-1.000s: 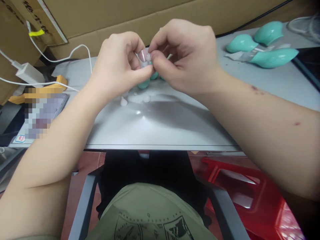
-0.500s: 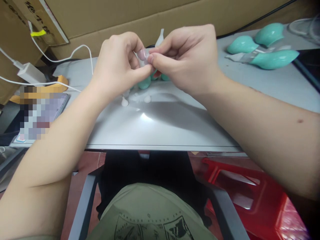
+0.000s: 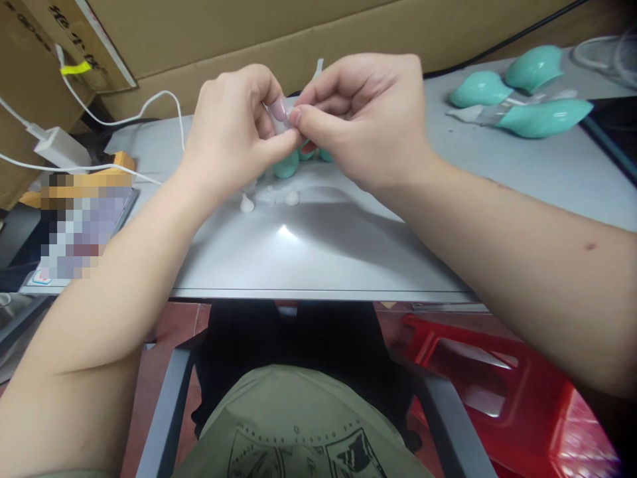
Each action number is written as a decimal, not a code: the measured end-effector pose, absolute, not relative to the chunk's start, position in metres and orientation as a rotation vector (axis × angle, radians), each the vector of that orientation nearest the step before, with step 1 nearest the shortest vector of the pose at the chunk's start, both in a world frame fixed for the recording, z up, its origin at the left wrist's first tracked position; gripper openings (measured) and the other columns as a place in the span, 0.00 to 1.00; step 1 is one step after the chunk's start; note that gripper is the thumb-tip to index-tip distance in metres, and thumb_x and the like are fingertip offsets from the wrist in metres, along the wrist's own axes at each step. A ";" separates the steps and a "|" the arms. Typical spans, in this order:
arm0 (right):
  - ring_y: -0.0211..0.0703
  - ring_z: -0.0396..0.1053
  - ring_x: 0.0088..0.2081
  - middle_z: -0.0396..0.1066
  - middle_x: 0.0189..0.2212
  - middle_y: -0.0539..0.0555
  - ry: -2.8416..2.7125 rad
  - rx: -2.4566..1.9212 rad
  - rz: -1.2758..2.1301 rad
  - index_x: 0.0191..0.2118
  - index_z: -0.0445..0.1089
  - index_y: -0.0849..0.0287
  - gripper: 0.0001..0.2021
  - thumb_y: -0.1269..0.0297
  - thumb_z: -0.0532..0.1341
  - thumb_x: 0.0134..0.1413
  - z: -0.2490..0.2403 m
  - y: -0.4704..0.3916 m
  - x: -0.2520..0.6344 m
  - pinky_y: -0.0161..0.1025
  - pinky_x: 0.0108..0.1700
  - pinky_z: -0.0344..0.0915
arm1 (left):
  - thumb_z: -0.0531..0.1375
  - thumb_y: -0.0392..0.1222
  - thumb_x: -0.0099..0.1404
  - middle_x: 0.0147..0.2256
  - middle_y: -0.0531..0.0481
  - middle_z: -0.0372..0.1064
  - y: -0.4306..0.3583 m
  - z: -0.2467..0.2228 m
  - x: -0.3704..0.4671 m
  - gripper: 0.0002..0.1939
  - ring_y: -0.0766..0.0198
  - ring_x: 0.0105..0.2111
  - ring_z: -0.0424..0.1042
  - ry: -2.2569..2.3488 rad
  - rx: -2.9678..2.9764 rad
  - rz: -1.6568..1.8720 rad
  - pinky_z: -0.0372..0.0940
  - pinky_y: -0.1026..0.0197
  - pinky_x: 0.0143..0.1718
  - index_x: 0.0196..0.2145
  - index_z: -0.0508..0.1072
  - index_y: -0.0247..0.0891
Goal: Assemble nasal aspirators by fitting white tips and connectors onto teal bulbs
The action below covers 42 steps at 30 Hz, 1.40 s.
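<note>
Pinching clear piece (image 3: 281,111); left hand (image 3: 236,126), right hand (image 3: 371,119) well inside table edge (image 3: 318,293)

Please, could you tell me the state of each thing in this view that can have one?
Left hand: closed, holding the clear piece.
Right hand: thumb and finger pinched at the same piece.
Clear piece: held, partly hidden.
Front green bulb at right: lying on its side, white tip apparently attached.
White teardrop piece: loose on the table.
White charger: cable plugged in.

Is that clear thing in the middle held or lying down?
Held: the left hand grips the clear thing, the right hand touches its end.
</note>
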State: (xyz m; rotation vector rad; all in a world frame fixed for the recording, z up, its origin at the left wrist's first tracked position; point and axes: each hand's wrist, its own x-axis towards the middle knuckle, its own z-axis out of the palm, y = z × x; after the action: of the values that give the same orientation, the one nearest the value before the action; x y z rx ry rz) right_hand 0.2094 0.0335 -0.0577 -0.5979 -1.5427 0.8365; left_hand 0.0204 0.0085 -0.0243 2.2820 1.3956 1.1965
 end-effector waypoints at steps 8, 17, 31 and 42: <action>0.38 0.71 0.27 0.77 0.26 0.49 -1.566 -0.653 0.859 0.27 0.77 0.56 0.17 0.86 0.71 0.58 -0.059 0.038 0.212 0.39 0.32 0.69 | 0.78 0.59 0.59 0.28 0.60 0.80 0.012 -0.023 0.018 0.21 0.58 0.33 0.74 1.406 2.347 1.059 0.65 0.46 0.40 0.31 0.71 0.51; 0.37 0.78 0.30 0.78 0.30 0.46 -1.576 -0.551 0.847 0.38 0.79 0.56 0.15 0.87 0.72 0.65 -0.063 0.042 0.215 0.35 0.33 0.73 | 0.74 0.59 0.56 0.26 0.54 0.80 0.019 -0.030 0.019 0.17 0.43 0.30 0.79 1.321 2.305 1.242 0.70 0.37 0.39 0.28 0.69 0.58; 0.34 0.72 0.26 0.78 0.26 0.49 -1.491 -0.598 0.855 0.28 0.81 0.60 0.22 0.94 0.66 0.63 -0.058 0.034 0.207 0.35 0.30 0.65 | 0.73 0.54 0.56 0.24 0.56 0.80 0.021 -0.032 0.020 0.15 0.44 0.27 0.80 1.301 2.332 1.310 0.71 0.39 0.37 0.26 0.69 0.57; 0.33 0.70 0.26 0.75 0.25 0.47 -1.526 -0.613 0.841 0.27 0.78 0.60 0.22 0.96 0.65 0.61 -0.058 0.037 0.206 0.35 0.29 0.64 | 0.75 0.59 0.54 0.26 0.52 0.79 0.018 -0.029 0.020 0.19 0.42 0.30 0.79 1.383 2.275 1.214 0.72 0.34 0.44 0.28 0.68 0.57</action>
State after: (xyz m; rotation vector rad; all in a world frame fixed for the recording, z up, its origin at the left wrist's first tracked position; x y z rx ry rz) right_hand 0.2065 0.0369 -0.0578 -0.6126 -1.5261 0.8407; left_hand 0.0202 0.0177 -0.0292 2.2754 1.3827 1.2135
